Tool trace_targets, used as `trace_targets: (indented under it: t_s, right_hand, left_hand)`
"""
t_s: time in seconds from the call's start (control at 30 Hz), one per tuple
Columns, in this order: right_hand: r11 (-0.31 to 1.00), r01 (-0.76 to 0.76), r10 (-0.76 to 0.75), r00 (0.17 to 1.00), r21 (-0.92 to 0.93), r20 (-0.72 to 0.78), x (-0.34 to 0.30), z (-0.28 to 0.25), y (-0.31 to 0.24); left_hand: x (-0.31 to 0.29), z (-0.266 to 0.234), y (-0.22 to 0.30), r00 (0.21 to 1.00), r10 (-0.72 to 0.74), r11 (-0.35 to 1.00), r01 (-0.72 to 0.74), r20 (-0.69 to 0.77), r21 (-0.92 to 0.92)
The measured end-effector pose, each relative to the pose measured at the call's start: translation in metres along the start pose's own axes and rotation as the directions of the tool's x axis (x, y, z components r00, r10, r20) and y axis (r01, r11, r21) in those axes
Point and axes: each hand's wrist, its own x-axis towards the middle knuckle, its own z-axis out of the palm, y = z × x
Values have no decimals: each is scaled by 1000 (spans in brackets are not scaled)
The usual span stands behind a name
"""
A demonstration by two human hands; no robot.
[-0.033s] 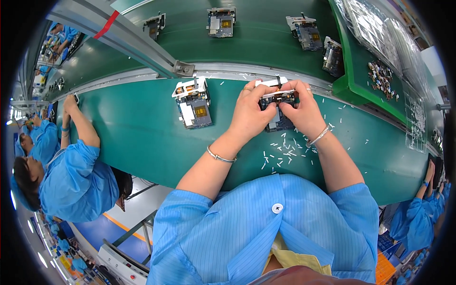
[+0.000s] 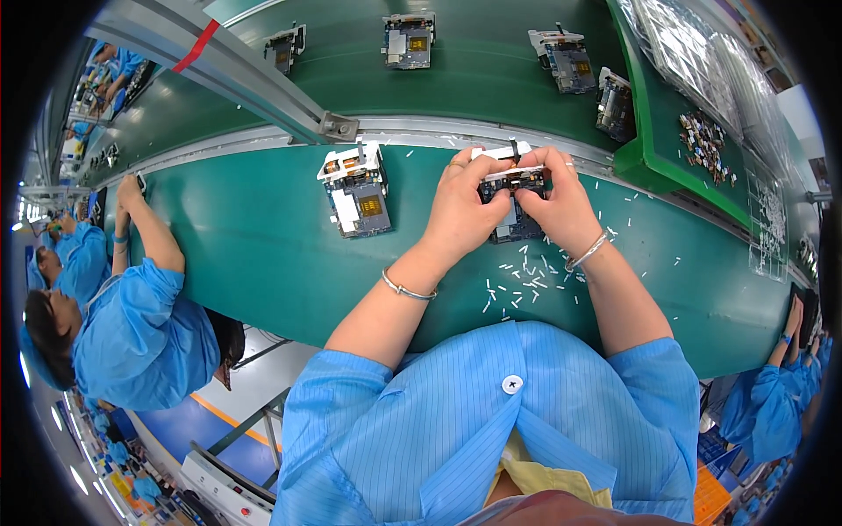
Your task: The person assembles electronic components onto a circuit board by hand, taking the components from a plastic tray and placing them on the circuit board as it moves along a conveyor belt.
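Observation:
A circuit board assembly (image 2: 516,230) with a white plastic frame rests on the green work table, its far end between my two hands. My left hand (image 2: 467,200) grips its left side, fingers curled over the white frame and thumb on the near side. From the right, my right hand (image 2: 559,200) holds it the same way, and the two thumbs almost meet over the board. What lies under the fingertips is hidden. To the left sits a second board assembly (image 2: 360,206) with a white frame, a white patch and a gold contact pad, touched by neither hand.
Small white strips (image 2: 526,282) lie scattered before my hands. Past a metal rail, several board assemblies sit on a green belt (image 2: 491,70). At the right, a green-edged shelf (image 2: 660,167) bears small parts (image 2: 706,145) and clear trays. A co-worker in blue (image 2: 145,333) works at the left.

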Motion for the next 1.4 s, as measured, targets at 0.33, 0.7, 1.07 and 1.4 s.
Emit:
trace_targets:
  t_s: [0.33, 0.7, 1.07, 1.4]
  right_hand:
    - [999, 11, -12, 1000, -53, -25, 3, 1, 6]
    - [888, 139, -287, 912, -438, -292, 153, -50, 31]
    - [855, -451, 263, 803, -256, -535, 164, -68, 25]
    - [933, 144, -210, 962, -329, -176, -14, 16, -31]
  left_hand:
    - [-7, 3, -15, 995, 85, 989, -90, -44, -116]
    - [-3, 10, -16, 989, 42, 970, -75, -144, -230]
    - [1, 13, -15, 991, 89, 986, -102, -102, -129]
    - [-5, 6, -23, 950, -30, 869, -128, -310, -479]
